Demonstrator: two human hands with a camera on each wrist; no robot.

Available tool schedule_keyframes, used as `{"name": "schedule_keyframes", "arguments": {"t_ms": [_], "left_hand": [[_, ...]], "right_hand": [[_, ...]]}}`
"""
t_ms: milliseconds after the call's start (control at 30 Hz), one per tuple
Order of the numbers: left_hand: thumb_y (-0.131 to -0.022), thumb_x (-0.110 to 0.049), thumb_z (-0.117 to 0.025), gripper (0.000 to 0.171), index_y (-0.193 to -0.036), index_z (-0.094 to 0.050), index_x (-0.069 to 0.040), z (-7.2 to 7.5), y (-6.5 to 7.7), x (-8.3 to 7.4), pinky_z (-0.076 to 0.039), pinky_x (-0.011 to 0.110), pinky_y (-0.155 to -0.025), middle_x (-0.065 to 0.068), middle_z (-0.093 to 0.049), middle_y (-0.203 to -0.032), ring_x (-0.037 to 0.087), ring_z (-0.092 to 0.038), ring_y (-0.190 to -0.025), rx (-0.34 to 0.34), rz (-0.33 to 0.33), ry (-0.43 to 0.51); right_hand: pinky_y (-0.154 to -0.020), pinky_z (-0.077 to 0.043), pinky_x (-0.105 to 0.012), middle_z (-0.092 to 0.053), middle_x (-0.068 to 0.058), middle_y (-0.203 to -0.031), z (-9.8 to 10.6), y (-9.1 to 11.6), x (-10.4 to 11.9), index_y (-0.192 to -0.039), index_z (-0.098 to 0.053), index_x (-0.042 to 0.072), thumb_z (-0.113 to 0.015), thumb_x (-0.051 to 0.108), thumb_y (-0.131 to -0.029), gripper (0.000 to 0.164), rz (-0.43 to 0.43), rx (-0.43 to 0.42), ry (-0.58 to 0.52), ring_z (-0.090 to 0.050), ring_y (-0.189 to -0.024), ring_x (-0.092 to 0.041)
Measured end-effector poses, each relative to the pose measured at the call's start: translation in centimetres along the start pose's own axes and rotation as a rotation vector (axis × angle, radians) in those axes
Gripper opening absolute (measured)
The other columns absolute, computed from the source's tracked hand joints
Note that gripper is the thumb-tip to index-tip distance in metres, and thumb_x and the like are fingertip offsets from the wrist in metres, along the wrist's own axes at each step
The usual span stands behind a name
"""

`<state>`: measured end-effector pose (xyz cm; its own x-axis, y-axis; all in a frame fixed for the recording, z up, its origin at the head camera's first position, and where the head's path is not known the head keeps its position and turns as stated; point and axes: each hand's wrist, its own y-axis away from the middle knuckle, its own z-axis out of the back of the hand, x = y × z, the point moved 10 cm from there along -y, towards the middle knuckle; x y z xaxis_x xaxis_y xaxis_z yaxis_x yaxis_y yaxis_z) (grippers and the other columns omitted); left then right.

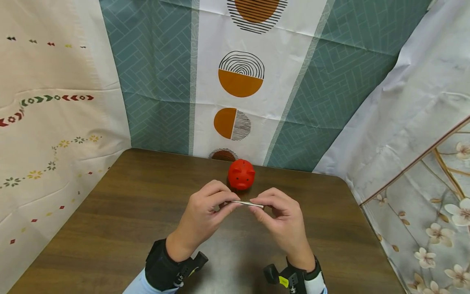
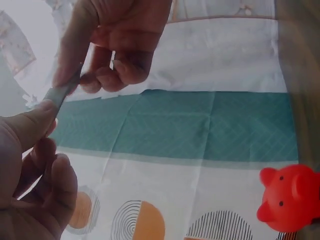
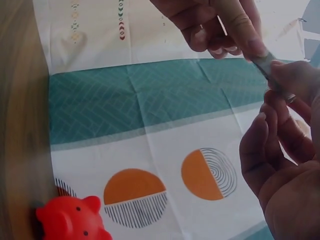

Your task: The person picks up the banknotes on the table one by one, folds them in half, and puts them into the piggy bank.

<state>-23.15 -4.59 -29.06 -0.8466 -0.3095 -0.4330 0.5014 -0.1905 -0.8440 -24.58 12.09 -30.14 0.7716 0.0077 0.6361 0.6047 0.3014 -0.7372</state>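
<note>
Between the two hands is a slim, flat, silver-coloured metal piece [image 1: 247,203], held above the table in front of the body. My left hand [image 1: 205,212] pinches its left end between thumb and fingers. At the other end, my right hand [image 1: 280,212] pinches it the same way. The left wrist view shows the metal piece [image 2: 62,95] edge-on, partly covered by the thumbs. In the right wrist view the metal piece [image 3: 264,67] slants between the fingertips, and its exact kind cannot be made out. Just beyond the hands stands a red piggy bank [image 1: 241,174].
The brown wooden table [image 1: 110,228] spreads out under both hands. Behind its far edge hangs a green and white patterned cloth [image 1: 158,81]. A cream cloth [image 1: 55,134] hangs on the left and a floral white cloth [image 1: 411,163] on the right.
</note>
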Motion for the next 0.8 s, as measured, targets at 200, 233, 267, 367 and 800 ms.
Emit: {"name": "schedule_keyframes", "arguments": {"t_ms": [200,233,267,367,800], "left_hand": [[-0.088,-0.007,-0.08,0.008,-0.088,-0.075,-0.014,-0.7,0.1,0.8,-0.051,0.018,-0.062,-0.003,-0.066,-0.082,0.007,-0.056,-0.071,0.026,0.075,0.191],[-0.088,-0.005,-0.079,0.009,-0.089,-0.075,-0.014,-0.9,0.1,1.0,-0.052,0.019,-0.062,-0.002,-0.068,-0.081,0.007,-0.057,-0.072,0.034,0.095,0.235],[-0.089,-0.004,-0.078,0.01,-0.089,-0.075,-0.014,-1.1,0.2,1.2,-0.052,0.02,-0.062,-0.002,-0.068,-0.081,0.007,-0.057,-0.071,0.039,0.116,0.276],[-0.09,-0.001,-0.075,0.011,-0.091,-0.074,-0.013,-1.6,0.4,1.4,-0.054,0.023,-0.061,0.001,-0.07,-0.081,0.008,-0.059,-0.072,0.055,0.157,0.358],[-0.092,-0.002,-0.073,0.011,-0.094,-0.074,-0.013,-2.2,0.5,0.9,-0.049,0.023,-0.057,0.001,-0.072,-0.082,0.007,-0.057,-0.07,0.067,0.131,0.342]], "right_hand": [[-0.057,-0.053,-0.025,-0.068,-0.011,-0.085,0.1,0.1,-0.3,-0.099,-0.076,0.001,-0.069,-0.023,-0.081,0.032,0.004,0.002,-0.077,-0.059,-0.073,-0.016],[-0.056,-0.052,-0.026,-0.067,-0.011,-0.083,0.0,0.2,-0.4,-0.1,-0.076,0.001,-0.068,-0.024,-0.081,0.032,0.004,0.001,-0.103,-0.058,-0.071,-0.016],[-0.056,-0.051,-0.027,-0.066,-0.011,-0.082,0.0,0.2,-0.5,-0.1,-0.075,0.0,-0.067,-0.024,-0.082,0.032,0.004,0.004,-0.137,-0.056,-0.07,-0.017],[-0.057,-0.051,-0.027,-0.067,-0.009,-0.083,-0.2,0.2,-0.6,-0.102,-0.075,-0.001,-0.064,-0.024,-0.084,0.031,-0.003,0.005,-0.213,-0.056,-0.07,-0.017],[-0.056,-0.053,-0.028,-0.065,-0.015,-0.082,-1.2,0.3,-0.3,-0.099,-0.07,-0.006,-0.061,-0.023,-0.085,0.024,0.042,0.02,-0.195,-0.059,-0.071,-0.018]]}}
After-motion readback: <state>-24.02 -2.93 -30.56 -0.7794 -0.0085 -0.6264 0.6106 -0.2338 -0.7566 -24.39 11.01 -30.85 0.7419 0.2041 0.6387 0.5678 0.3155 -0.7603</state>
